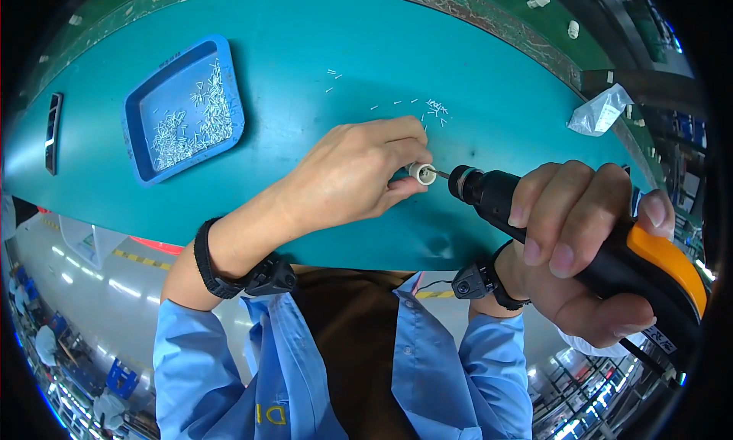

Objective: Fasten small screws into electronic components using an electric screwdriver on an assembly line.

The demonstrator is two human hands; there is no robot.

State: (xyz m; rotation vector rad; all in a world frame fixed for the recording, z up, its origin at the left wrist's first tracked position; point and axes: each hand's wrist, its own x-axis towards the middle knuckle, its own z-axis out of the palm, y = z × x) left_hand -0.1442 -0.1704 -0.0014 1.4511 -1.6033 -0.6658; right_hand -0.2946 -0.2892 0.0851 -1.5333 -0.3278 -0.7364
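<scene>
My 2 hands: left hand point(363, 165) is pinching 1 round white part point(422, 175); right hand point(584, 237) is gripping 1 power screwdriver point(498, 198).

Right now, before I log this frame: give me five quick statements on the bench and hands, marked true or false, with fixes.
1. The right hand grips a black-and-orange power driver. True.
2. The blue tray holds many thin silvery pieces. True.
3. The left hand is empty. False: it holds a small white cylindrical part.
4. The driver's bit points away from that part. False: it points toward the part's open end.
5. The flat dark device lies right of the tray. False: it lies left of it.
</scene>
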